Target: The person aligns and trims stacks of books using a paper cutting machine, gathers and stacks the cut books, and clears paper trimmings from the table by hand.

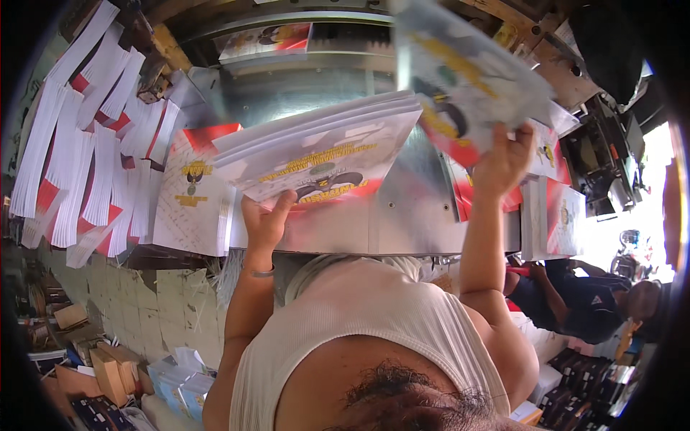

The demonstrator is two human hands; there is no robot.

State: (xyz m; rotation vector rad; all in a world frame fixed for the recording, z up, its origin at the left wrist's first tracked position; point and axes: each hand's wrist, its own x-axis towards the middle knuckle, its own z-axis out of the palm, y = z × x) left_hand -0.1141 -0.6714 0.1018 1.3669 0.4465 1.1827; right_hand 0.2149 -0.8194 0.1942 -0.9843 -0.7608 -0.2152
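Observation:
My left hand (264, 219) is closed on several thin booklets (316, 158), its thumb over their near edge. They have white covers with a red edge, yellow lettering and a dark emblem, and they lean over the metal table (338, 230) with their page edges fanned at the far side. On the right, my right hand (507, 161) grips another booklet (460, 79) of the same design, raised, tilted and blurred by motion. Beside my left hand lies a stack of booklets (190, 187). More booklets (467, 187) lie on the table partly under the raised one.
Piled booklets (79, 151) crowd the far left, spines and page edges outward. Another stack (564, 215) stands at the table's right edge. One booklet (266, 39) lies on the machine at the back. A person in dark clothes (575, 298) is at the right; boxes (111, 370) fill the lower left.

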